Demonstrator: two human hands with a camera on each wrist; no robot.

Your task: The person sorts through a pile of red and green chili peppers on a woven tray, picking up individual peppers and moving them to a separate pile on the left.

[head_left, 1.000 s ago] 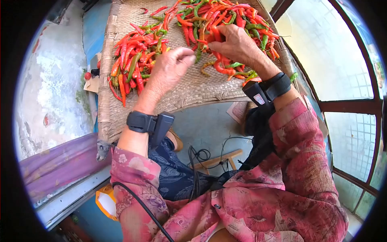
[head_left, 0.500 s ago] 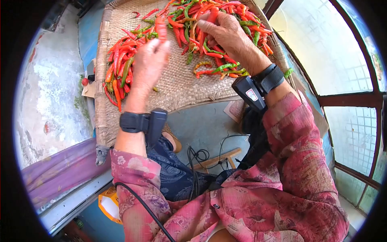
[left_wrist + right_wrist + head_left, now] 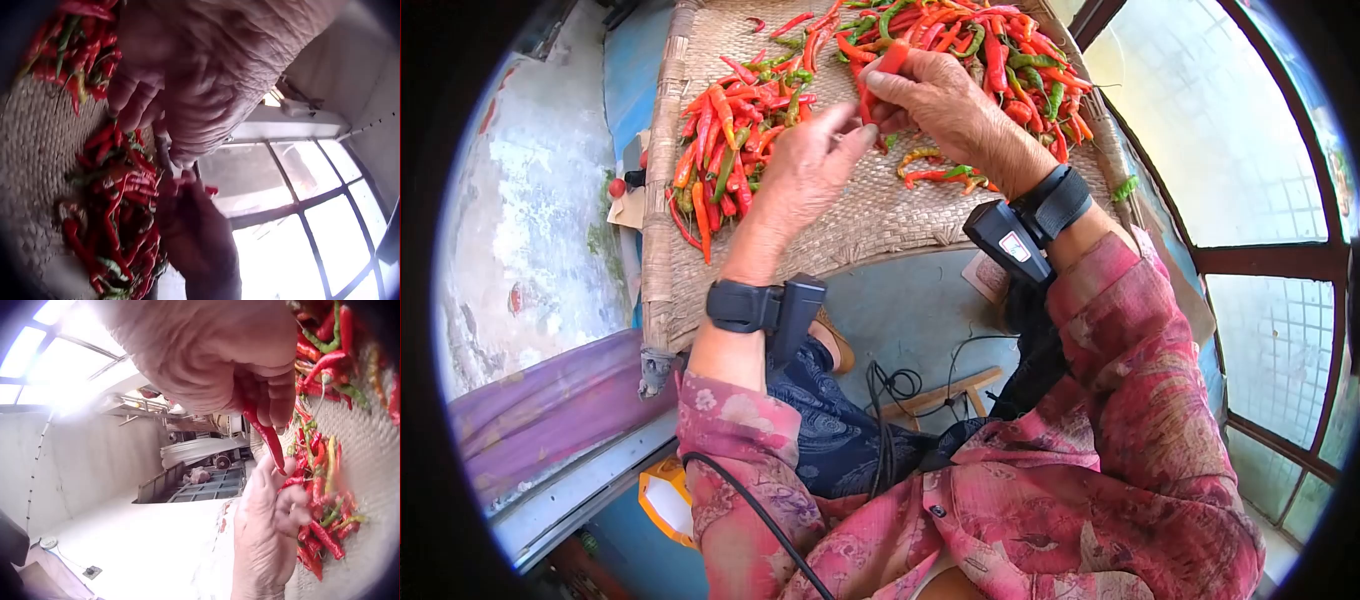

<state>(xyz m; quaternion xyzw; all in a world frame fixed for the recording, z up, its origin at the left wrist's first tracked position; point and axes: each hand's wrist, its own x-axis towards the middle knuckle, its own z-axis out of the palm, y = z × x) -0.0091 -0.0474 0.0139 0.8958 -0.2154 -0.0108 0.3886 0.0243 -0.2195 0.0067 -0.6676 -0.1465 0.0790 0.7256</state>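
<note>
My right hand [image 3: 948,105] grips a red chili pepper [image 3: 267,436] above the woven tray [image 3: 850,215]. In the right wrist view the pepper's tapered tip points down out of the curled fingers. Facing it, my left hand [image 3: 802,168] reaches in with loosely bent fingers [image 3: 265,476] right by that tip. A larger pile of red and green chili peppers [image 3: 1025,75] lies beyond my right hand. To the left is a smaller pile of mostly red peppers [image 3: 730,140], with an orange-red one on top.
Several loose peppers [image 3: 940,175] lie near the tray's front. Windows [image 3: 1260,140] with dark frames stand to the right, a stained wall [image 3: 540,220] to the left. Below the tray are black cables [image 3: 890,390] and a wooden stool [image 3: 945,395].
Half a second ago my left hand held a red pepper over the left pile; now it is back near my right hand without it. My right hand has lifted a pepper from the right pile.
</note>
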